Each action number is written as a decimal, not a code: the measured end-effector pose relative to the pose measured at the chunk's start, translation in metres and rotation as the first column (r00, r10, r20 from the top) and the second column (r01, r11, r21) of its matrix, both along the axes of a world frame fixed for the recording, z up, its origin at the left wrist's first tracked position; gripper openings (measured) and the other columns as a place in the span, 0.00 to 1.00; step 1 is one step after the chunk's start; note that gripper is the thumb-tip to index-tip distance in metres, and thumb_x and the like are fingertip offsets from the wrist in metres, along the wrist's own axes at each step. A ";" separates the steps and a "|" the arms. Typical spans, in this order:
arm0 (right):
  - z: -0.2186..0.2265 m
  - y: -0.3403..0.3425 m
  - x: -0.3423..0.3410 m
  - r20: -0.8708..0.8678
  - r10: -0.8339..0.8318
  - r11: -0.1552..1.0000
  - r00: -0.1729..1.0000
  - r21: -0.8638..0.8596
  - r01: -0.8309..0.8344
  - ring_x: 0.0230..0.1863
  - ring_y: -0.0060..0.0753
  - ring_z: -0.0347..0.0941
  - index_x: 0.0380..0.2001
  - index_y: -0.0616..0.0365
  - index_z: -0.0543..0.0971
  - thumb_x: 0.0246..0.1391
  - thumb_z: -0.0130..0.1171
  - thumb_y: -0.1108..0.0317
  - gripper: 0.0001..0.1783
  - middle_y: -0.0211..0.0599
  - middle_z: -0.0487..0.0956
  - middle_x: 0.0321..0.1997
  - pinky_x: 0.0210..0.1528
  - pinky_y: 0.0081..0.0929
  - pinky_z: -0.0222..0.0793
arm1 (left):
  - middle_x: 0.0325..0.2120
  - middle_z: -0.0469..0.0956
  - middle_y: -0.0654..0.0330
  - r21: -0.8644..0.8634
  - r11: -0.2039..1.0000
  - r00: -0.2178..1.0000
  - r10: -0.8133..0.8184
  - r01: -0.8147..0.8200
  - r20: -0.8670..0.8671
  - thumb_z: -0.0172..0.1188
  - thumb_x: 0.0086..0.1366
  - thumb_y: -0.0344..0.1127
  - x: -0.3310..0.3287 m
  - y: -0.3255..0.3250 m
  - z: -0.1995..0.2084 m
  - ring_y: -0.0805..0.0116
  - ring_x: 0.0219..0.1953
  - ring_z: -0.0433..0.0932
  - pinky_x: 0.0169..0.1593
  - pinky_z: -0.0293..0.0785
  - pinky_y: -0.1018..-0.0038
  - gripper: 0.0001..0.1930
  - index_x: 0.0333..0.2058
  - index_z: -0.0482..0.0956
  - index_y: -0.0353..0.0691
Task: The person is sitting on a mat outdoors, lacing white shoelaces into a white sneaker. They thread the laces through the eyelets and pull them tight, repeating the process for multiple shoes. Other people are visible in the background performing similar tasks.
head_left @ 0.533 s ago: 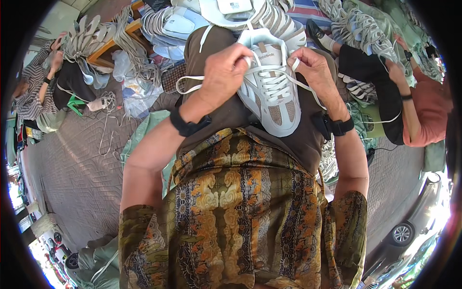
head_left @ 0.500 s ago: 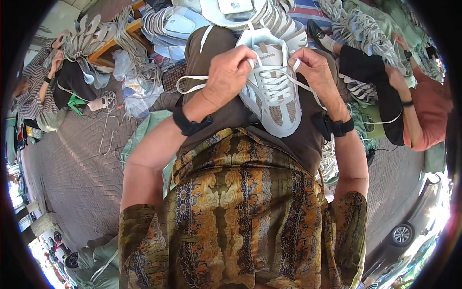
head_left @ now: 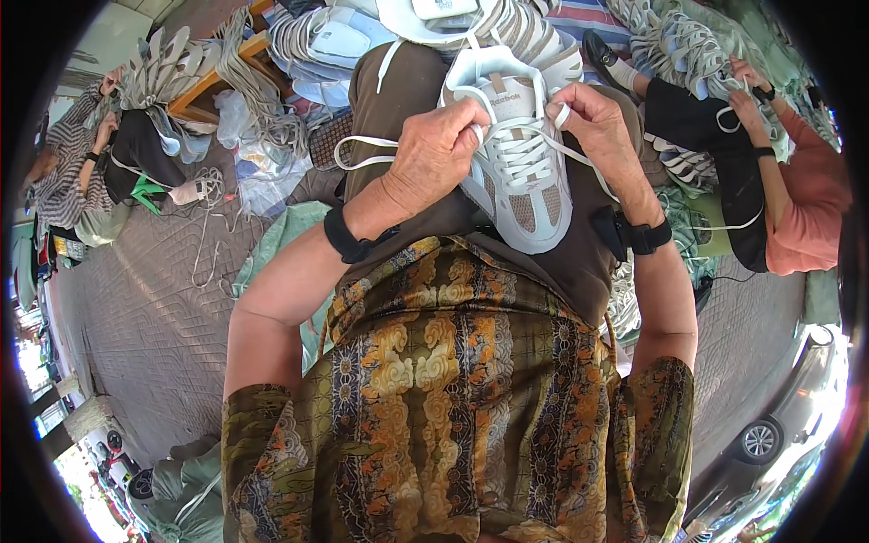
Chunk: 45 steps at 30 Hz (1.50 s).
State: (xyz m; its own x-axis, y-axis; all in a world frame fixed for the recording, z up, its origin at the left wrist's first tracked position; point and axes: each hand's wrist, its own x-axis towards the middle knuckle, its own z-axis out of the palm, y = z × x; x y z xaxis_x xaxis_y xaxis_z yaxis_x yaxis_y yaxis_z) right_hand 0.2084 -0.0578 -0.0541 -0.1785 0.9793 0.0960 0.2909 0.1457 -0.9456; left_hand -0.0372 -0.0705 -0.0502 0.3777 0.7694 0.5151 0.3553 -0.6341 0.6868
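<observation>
A pale grey and white sneaker (head_left: 536,224), with beige mesh panels, rests on my lap, toe pointed toward me. White laces (head_left: 525,167) criss-cross down its front. My left hand (head_left: 436,152) is closed in a pinch on the shoelace beside the left edge of the shoe opening, and a loose loop of lace (head_left: 364,139) hangs out past the wrist. At the opening's other edge my right hand (head_left: 601,134) pinches the shoelace too, with a length trailing down beside the shoe. Between both hands, lace crosses over the tongue (head_left: 511,98).
Stacked shoe uppers (head_left: 339,41) lie beyond my knees, more (head_left: 679,54) at far right. A co-worker in a striped top (head_left: 68,195) sits left; another in a salmon top (head_left: 810,204) sits right. A plastic bag (head_left: 267,176) lies left of my leg; a parked car (head_left: 769,443) stands lower right.
Both hands still pinch the shoelace and have shifted slightly right, and the lace now lies across the tongue. The right co-worker's hands have risen to the stack of uppers.
</observation>
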 end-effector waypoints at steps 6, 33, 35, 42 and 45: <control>0.003 -0.002 -0.001 0.006 0.015 0.999 1.000 -0.030 -0.015 0.32 0.08 0.65 0.34 0.59 0.76 0.59 0.57 0.72 0.03 0.18 0.73 0.29 0.37 0.11 0.62 | 0.22 0.73 0.53 0.027 0.999 0.998 0.033 -0.032 -0.054 0.54 0.57 0.22 0.004 -0.002 0.005 0.53 0.24 0.76 0.29 0.71 0.66 0.05 0.31 0.69 0.37; 0.057 0.013 0.025 0.448 0.083 0.938 0.890 0.267 -0.222 0.39 0.14 0.68 0.38 0.59 0.75 0.56 0.54 0.77 0.07 0.25 0.76 0.34 0.42 0.17 0.66 | 0.24 0.74 0.52 0.027 0.984 0.945 -0.160 0.175 -0.285 0.52 0.58 0.26 -0.015 0.030 0.040 0.51 0.29 0.75 0.35 0.71 0.60 0.10 0.40 0.72 0.40; 0.058 0.024 0.020 0.473 0.146 0.893 0.869 0.315 -0.321 0.42 0.24 0.72 0.41 0.57 0.75 0.53 0.56 0.77 0.11 0.29 0.76 0.42 0.46 0.23 0.67 | 0.28 0.76 0.52 0.181 0.962 0.932 -0.133 0.203 -0.338 0.53 0.58 0.27 -0.017 0.041 0.044 0.51 0.32 0.75 0.39 0.71 0.59 0.10 0.40 0.72 0.40; 0.076 0.042 0.000 0.831 0.225 0.675 0.509 0.244 -0.696 0.53 0.44 0.67 0.40 0.56 0.75 0.41 0.65 0.74 0.19 0.35 0.73 0.45 0.52 0.39 0.65 | 0.32 0.77 0.50 -0.110 0.917 0.702 -0.368 0.384 -0.610 0.61 0.51 0.35 -0.006 0.061 0.062 0.49 0.40 0.76 0.44 0.70 0.58 0.12 0.34 0.78 0.38; 0.087 0.044 -0.006 0.843 0.286 0.625 0.455 0.196 -0.756 0.49 0.43 0.68 0.36 0.57 0.76 0.39 0.65 0.73 0.16 0.35 0.72 0.41 0.50 0.39 0.66 | 0.28 0.77 0.49 -0.186 0.870 0.630 -0.465 0.457 -0.623 0.63 0.49 0.36 -0.003 0.072 0.064 0.49 0.37 0.77 0.43 0.71 0.59 0.12 0.31 0.78 0.36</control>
State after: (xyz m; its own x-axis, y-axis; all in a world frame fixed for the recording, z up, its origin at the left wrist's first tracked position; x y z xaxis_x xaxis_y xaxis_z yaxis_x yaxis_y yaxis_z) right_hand 0.2023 -0.0134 0.0328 -0.8667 0.4908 0.0894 0.4671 0.8613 -0.1996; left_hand -0.0402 0.0012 0.0143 0.9132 0.4073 0.0133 0.3648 -0.8316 0.4189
